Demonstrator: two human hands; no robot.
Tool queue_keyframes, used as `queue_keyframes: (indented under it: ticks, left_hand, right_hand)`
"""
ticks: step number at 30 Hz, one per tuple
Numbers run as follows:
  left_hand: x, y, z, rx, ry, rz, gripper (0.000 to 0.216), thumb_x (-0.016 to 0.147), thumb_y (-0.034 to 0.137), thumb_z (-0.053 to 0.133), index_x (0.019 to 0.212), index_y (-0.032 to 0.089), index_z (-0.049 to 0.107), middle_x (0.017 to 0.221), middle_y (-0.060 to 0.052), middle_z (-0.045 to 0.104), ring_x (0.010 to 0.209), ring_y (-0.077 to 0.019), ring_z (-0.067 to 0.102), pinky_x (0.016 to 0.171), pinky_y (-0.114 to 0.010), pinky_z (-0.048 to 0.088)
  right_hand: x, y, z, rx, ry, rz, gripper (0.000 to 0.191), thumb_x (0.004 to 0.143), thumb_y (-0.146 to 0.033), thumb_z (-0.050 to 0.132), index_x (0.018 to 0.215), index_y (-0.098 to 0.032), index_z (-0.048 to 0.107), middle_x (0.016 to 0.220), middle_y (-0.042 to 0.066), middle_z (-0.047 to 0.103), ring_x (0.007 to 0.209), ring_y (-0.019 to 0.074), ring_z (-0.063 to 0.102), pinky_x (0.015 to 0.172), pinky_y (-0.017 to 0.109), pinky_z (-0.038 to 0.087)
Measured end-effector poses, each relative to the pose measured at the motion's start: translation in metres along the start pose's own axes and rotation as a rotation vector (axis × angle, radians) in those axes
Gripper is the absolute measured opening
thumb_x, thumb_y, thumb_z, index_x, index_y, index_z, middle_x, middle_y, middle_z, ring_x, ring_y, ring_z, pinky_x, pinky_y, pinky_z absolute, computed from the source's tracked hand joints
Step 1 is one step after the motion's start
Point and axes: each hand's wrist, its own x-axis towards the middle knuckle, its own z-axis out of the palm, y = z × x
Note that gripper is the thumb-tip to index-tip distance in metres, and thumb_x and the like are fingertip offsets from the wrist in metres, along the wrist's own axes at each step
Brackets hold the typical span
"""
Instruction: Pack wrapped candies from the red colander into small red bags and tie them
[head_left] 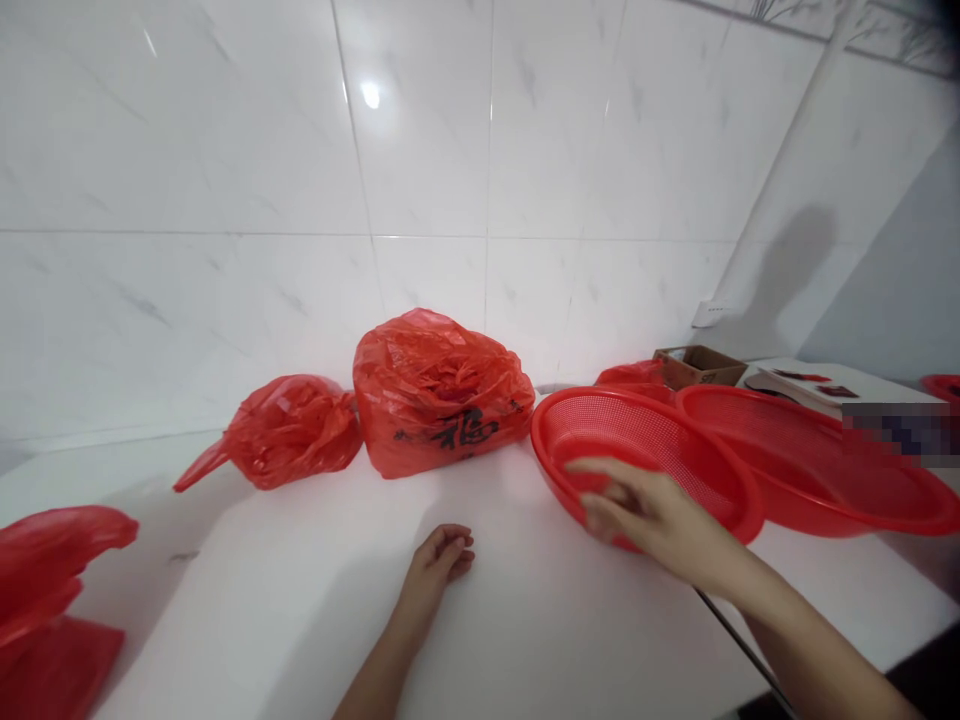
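Note:
Near the middle of the white table (pixel 525 620), my left hand (pixel 441 556) has its fingers loosely curled in and the thumb against them. I see nothing in it. My right hand (pixel 645 515), slightly blurred, is over the near rim of a round red plastic basket (pixel 645 430). Its fingers are bent, with a gap between them and the thumb, and hold nothing visible. Whether it touches the basket I cannot tell. Beyond my left hand, a bulging red plastic bag (pixel 409 430) with black lettering stands against the tiled wall; what it contains is hidden.
A smaller knotted red bag (pixel 300 440) lies left of the big one. More red plastic (pixel 56 590) is at the left edge. A second red basket (pixel 795 460) overlaps the first on the right. Behind it are a cardboard box (pixel 697 368) and a wall socket (pixel 709 313).

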Motion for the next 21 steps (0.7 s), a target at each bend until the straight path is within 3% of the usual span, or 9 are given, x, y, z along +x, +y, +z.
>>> queue_keyframes:
  ticks: [4, 6, 9, 11, 14, 21]
  left_hand:
    - [0.001, 0.001, -0.001, -0.010, 0.002, -0.003, 0.034, 0.064, 0.042, 0.076, 0.085, 0.018, 0.068, 0.087, -0.005, 0.067, 0.076, -0.0168, 0.064, 0.075, -0.031, 0.052]
    - [0.000, 0.002, -0.001, -0.015, 0.010, 0.008, 0.034, 0.064, 0.044, 0.076, 0.086, 0.019, 0.067, 0.088, -0.005, 0.066, 0.076, -0.0168, 0.064, 0.075, -0.031, 0.052]
    - [-0.001, 0.002, -0.002, -0.014, 0.011, 0.025, 0.036, 0.064, 0.046, 0.075, 0.087, 0.019, 0.067, 0.089, -0.005, 0.065, 0.076, -0.0169, 0.064, 0.075, -0.032, 0.052]
    - [-0.002, 0.002, -0.002, -0.005, 0.004, 0.034, 0.037, 0.064, 0.047, 0.076, 0.086, 0.019, 0.067, 0.088, -0.005, 0.065, 0.075, -0.0166, 0.064, 0.074, -0.031, 0.052]
    - [-0.001, 0.000, -0.002, 0.010, -0.001, 0.043, 0.037, 0.063, 0.047, 0.077, 0.084, 0.019, 0.068, 0.088, -0.005, 0.064, 0.074, -0.0161, 0.064, 0.072, -0.030, 0.052]
    - [-0.001, 0.003, 0.003, 0.002, 0.050, 0.042, 0.038, 0.066, 0.047, 0.074, 0.093, 0.020, 0.066, 0.102, -0.007, 0.064, 0.080, -0.0174, 0.064, 0.074, -0.031, 0.052]
  right_hand:
    - [0.120, -0.049, 0.029, -0.276, 0.064, -0.267, 0.019, 0.091, -0.023, 0.050, 0.096, -0.022, 0.068, 0.095, 0.001, 0.070, 0.089, 0.0155, 0.064, 0.082, 0.029, 0.048]
    - [0.174, -0.060, 0.053, -0.327, 0.111, -0.264, 0.022, 0.092, -0.023, 0.047, 0.096, -0.020, 0.068, 0.107, 0.005, 0.068, 0.103, 0.0205, 0.060, 0.092, 0.036, 0.044]
    - [0.228, -0.069, 0.086, -0.365, 0.127, -0.213, 0.018, 0.084, -0.025, 0.060, 0.097, -0.015, 0.068, 0.113, 0.014, 0.064, 0.111, 0.0313, 0.055, 0.091, 0.044, 0.043]
    - [0.247, -0.075, 0.100, -0.360, 0.128, -0.194, 0.016, 0.079, -0.020, 0.064, 0.093, -0.014, 0.068, 0.110, 0.015, 0.065, 0.109, 0.0328, 0.055, 0.088, 0.044, 0.043]
    - [0.264, -0.087, 0.103, -0.298, 0.175, -0.218, 0.017, 0.083, -0.018, 0.053, 0.092, -0.018, 0.068, 0.107, 0.009, 0.067, 0.104, 0.0269, 0.058, 0.087, 0.039, 0.044]
    - [0.284, -0.118, 0.055, -0.098, 0.295, -0.320, 0.043, 0.096, -0.017, 0.018, 0.116, -0.015, 0.056, 0.092, 0.006, 0.066, 0.081, 0.0167, 0.063, 0.078, 0.033, 0.049]
